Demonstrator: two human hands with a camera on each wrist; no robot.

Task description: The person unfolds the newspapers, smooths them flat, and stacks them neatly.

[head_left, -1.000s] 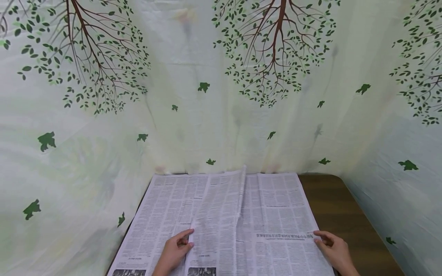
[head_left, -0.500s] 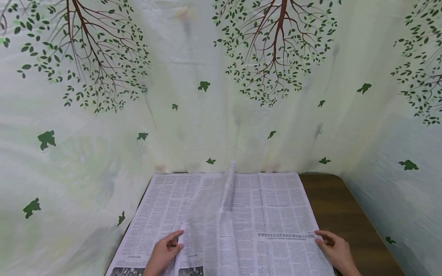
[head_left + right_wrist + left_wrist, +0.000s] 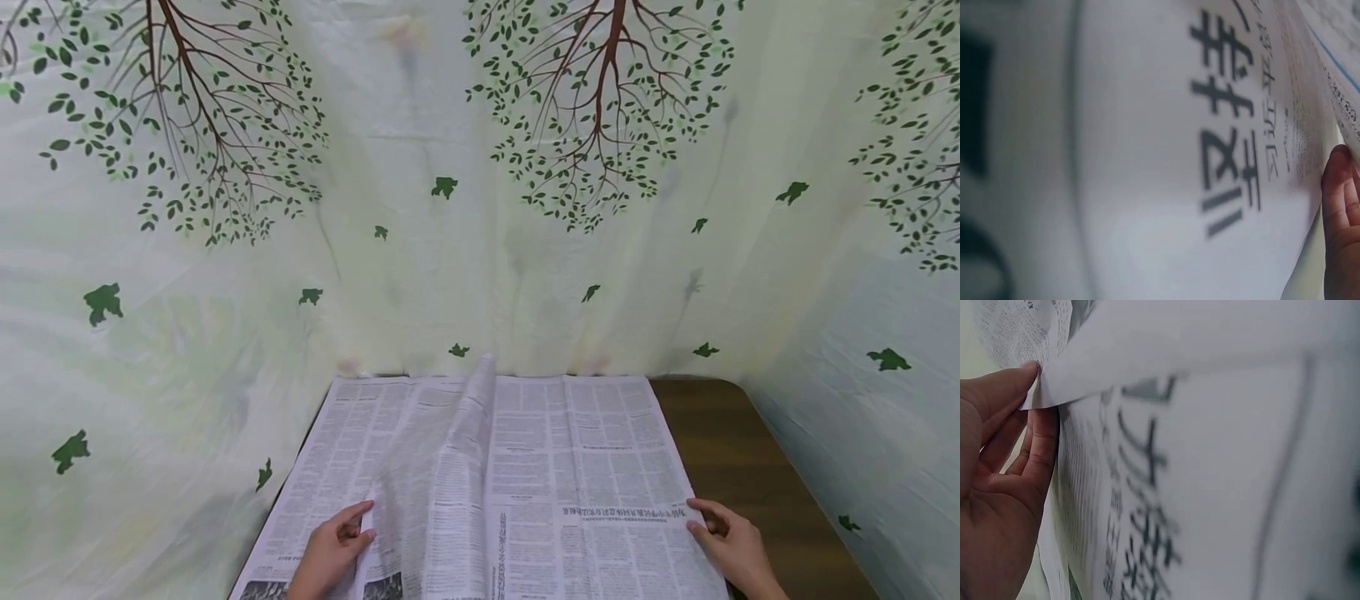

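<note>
A wide newspaper (image 3: 607, 467) lies spread out, its printing upside down in the head view. One page (image 3: 412, 508) is lifted and curls along a ridge left of the middle. My left hand (image 3: 330, 546) pinches that page's left edge between thumb and fingers. The left wrist view shows the same hand (image 3: 1004, 481) with the paper (image 3: 1047, 394) caught at the fingertips. On the far side, my right hand (image 3: 735, 546) grips the newspaper's right edge. In the right wrist view only part of the right hand (image 3: 1341, 219) shows, beside large blurred print.
Under the newspaper stands a dark brown wooden table (image 3: 750, 467), bare along its right side. A pale cloth (image 3: 405, 275) printed with trees and green leaves hangs behind and on both sides, close to the table's edges.
My left hand has moved left, drawing the page with it. The curled ridge has shifted left too, uncovering more of the printed sheet beneath. My right hand has stayed nearly still.
</note>
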